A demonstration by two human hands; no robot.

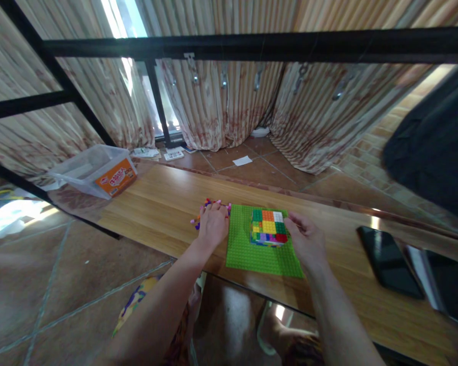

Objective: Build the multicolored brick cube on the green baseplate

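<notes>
On the green baseplate [238, 249] stands a box-shaped build of toy building bricks [268, 227], its top a patchwork of green, orange, yellow, white and red. My left hand [213, 223] lies palm down over a heap of small loose bricks [197, 222], left of the baseplate. Its fingers are spread over the pink, purple and orange pieces and partly cover them. At the right side of the build is my right hand [307, 239], thumb and fingers curled together. Whatever sits between those fingertips is too small or hidden to make out.
The wooden bench [164, 198] carries a clear plastic bin [95, 170] with an orange label at its left end. To the right lie a black phone-like device [389, 262] and a second dark device [450, 284]. A black metal rail [252, 47] crosses behind, before striped curtains.
</notes>
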